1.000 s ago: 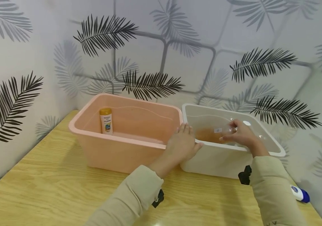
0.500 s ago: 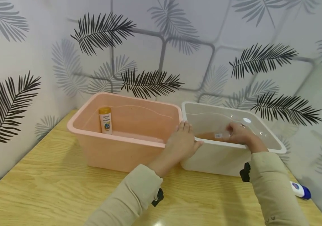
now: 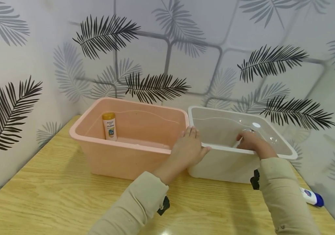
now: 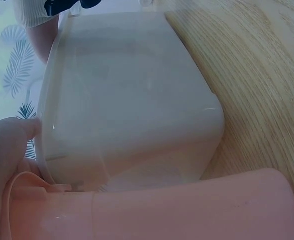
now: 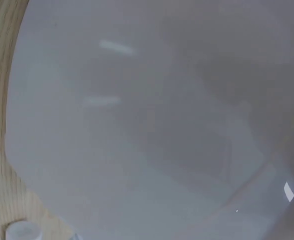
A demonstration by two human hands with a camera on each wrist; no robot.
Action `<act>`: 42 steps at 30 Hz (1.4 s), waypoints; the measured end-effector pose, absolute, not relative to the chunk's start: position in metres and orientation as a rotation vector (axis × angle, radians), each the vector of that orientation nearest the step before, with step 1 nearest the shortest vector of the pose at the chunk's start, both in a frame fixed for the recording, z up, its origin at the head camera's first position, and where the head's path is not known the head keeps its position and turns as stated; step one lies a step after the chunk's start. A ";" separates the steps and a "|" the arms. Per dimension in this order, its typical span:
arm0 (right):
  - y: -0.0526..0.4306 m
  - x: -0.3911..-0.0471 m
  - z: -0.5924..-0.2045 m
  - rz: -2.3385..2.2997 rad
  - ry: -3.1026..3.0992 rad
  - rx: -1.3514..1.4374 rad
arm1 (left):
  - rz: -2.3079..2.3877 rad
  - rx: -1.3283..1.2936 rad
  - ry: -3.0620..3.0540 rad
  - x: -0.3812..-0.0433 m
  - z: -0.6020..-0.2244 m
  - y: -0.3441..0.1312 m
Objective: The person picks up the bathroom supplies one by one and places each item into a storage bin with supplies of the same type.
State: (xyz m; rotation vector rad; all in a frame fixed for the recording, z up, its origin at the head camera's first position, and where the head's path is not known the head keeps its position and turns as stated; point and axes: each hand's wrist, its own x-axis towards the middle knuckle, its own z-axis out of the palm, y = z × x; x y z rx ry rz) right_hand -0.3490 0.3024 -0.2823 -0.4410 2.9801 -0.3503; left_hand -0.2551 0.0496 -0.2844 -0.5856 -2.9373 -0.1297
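My left hand [image 3: 187,148] rests with straight fingers over the pink bin's rim, its thumb against the rim of the white bin [image 3: 223,164]. The two rims meet under it. My right hand [image 3: 248,141] reaches down inside the white bin, fingers curled. A bit of a clear bottle [image 3: 237,143] shows at its fingertips; the near wall hides the rest. Inside the pink bin [image 3: 120,160], at its left end, stands a white bottle [image 3: 110,129] with a yellow cap. In the left wrist view, the left thumb [image 4: 29,127] touches the white bin's edge.
Both bins stand side by side on a wood-grain table [image 3: 53,202], close to a leaf-patterned wall [image 3: 155,49]. A white bottle with a dark blue cap [image 3: 311,197] lies by the right table edge. The bin's outer wall [image 5: 137,125] fills most of the right wrist view.
The clear bottle with its brownish part and barcode label has dropped behind the white bin's near wall, mostly out of sight. My right hand has sunk slightly. The left hand has stayed in place.
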 end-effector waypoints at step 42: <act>0.365 -0.257 -0.314 -1.275 3.702 0.083 | -0.140 -0.601 -2.938 -0.258 -0.286 0.051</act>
